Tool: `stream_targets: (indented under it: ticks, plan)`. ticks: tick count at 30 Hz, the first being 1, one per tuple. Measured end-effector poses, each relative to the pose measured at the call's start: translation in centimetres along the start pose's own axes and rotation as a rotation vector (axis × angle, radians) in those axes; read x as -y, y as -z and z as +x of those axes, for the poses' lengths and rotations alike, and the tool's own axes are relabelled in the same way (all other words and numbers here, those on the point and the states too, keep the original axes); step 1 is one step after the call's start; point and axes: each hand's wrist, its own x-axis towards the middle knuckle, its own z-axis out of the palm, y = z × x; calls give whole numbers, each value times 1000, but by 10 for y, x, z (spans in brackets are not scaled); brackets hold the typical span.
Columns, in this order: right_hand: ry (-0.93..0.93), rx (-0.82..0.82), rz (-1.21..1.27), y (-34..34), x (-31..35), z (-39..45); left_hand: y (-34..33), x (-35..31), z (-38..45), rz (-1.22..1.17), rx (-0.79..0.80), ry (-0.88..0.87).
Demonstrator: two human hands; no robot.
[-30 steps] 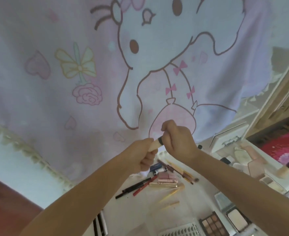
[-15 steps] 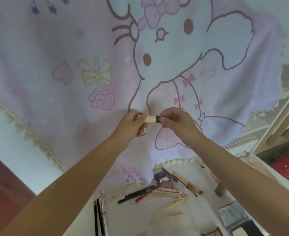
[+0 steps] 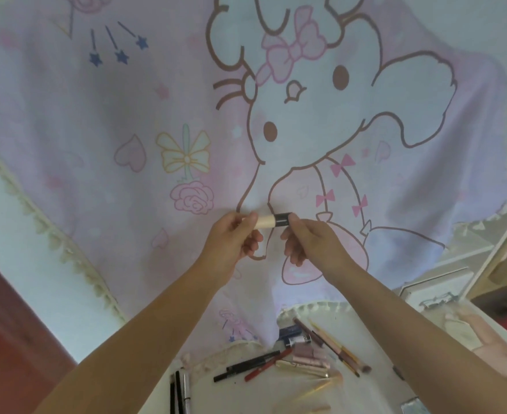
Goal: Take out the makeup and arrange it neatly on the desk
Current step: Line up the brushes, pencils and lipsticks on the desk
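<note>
You lifted the tube well clear of the tabletop over the last second: a second ago both hands were low, just above the pencils; half a second ago they were already raised, and at this moment they sat higher against the cartoon curtain, head tilted up with them. Grip flattened out too, so the tube ran level between your hands instead of angled. My read: you were checking or working the cap, not placing it, so this item wasn't arranged yet. Left hand pinched the beige body end with curled fingers; right hand pinched the black cap end, thumb and forefinger closed on it, other fingers loosely curled below. Cap looked seated against the body; couldn't tell if it was turning. Far below both hands, the pencils and pink tubes lay loosely fanned on the tabletop, with three dark sticks lined up below your left forearm.
</note>
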Motion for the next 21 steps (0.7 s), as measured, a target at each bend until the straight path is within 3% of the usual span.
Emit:
stream_targets:
  ticks: [4, 8, 13, 17, 21]
  plan:
    - [-71, -36, 133, -3, 3, 0, 0, -3, -3, 108, 16, -85]
    - [9, 87, 233, 4, 5, -2, 2, -5, -4, 132, 24, -98]
    - [84, 133, 159, 11, 4, -5, 3, -2, -5, 92, 39, -43]
    - [18, 132, 73, 13, 9, -7, -1, -1, -4, 115, 60, -70]
    - [145, 69, -8, 16, 6, -9, -4, 2, -5, 130, 60, -92]
